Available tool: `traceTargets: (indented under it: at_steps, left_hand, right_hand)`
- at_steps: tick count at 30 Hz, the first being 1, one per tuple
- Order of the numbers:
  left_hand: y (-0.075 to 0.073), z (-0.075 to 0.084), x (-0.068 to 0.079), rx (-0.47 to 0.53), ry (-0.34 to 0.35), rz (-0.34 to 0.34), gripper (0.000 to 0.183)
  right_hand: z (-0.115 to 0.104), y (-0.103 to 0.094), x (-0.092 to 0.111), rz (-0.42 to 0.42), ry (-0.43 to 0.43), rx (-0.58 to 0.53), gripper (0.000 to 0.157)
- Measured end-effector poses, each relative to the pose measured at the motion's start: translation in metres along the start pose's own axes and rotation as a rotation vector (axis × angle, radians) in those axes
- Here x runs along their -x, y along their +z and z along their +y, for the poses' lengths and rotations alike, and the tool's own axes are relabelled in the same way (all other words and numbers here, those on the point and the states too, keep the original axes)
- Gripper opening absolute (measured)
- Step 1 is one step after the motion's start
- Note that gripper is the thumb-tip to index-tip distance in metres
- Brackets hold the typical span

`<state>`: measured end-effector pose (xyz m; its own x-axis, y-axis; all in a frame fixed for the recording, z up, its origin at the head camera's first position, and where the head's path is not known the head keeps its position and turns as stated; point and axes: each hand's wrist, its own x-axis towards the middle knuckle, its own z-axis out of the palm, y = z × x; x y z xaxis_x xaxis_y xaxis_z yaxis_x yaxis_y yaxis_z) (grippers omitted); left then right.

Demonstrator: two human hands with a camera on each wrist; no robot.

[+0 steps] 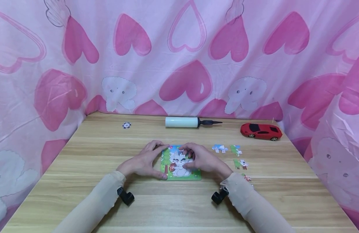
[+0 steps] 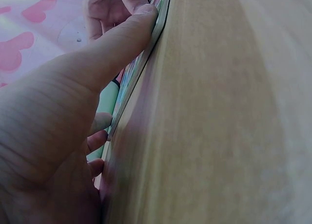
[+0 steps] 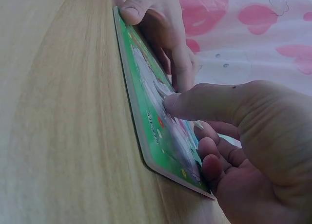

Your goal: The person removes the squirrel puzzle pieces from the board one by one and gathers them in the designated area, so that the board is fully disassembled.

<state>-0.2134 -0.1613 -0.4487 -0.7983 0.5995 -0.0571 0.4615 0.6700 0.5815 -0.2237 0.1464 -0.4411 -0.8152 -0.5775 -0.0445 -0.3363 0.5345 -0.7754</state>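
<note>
A jigsaw puzzle [image 1: 179,176] with a white rabbit on a green background lies on the table between my hands. My left hand [image 1: 147,160] holds its left side, thumb at the near corner and index finger at the far corner. In the left wrist view, the thumb [image 2: 131,31] lies along the near edge. Over the picture's right half is my right hand [image 1: 201,158], its thumb apart from the bent fingers. The right wrist view puts that thumb [image 3: 195,102] right at the picture surface, with the other fingers [image 3: 209,146] curled beside the board. No loose piece shows between them.
Several loose puzzle pieces [image 1: 240,164] lie to the right, the nearest ones partly behind my right arm. Along the back are a poker chip [image 1: 126,125], a pale hand pump [image 1: 182,122] and a red toy car [image 1: 261,131]. A pink heart-patterned curtain [image 1: 185,81] surrounds the table.
</note>
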Motion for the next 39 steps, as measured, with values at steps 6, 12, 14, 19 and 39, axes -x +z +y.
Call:
traceTargets:
  at_steps: [6, 12, 14, 19, 39]
  left_hand:
    - [0.0, 0.0, 0.0, -0.001, 0.003, 0.003, 0.126]
    - [0.0, 0.0, 0.0, -0.004, 0.001, 0.005, 0.126]
    - [0.001, 0.0, 0.0, -0.003, -0.004, 0.004, 0.127]
    - [0.001, 0.001, 0.001, 0.0, -0.007, 0.008, 0.128]
    - [0.002, 0.001, 0.0, 0.001, -0.004, 0.008, 0.126]
  right_hand:
    - [-0.002, -0.002, 0.003, 0.038, 0.048, -0.014, 0.058]
    - [-0.009, -0.011, 0.009, 0.08, 0.117, -0.09, 0.054]
    - [-0.01, -0.016, 0.009, 0.089, 0.089, -0.066, 0.054]
    - [-0.011, -0.033, 0.007, 0.126, -0.066, -0.001, 0.058]
    - [0.0, -0.097, 0.052, 0.317, -0.058, 0.102, 0.058]
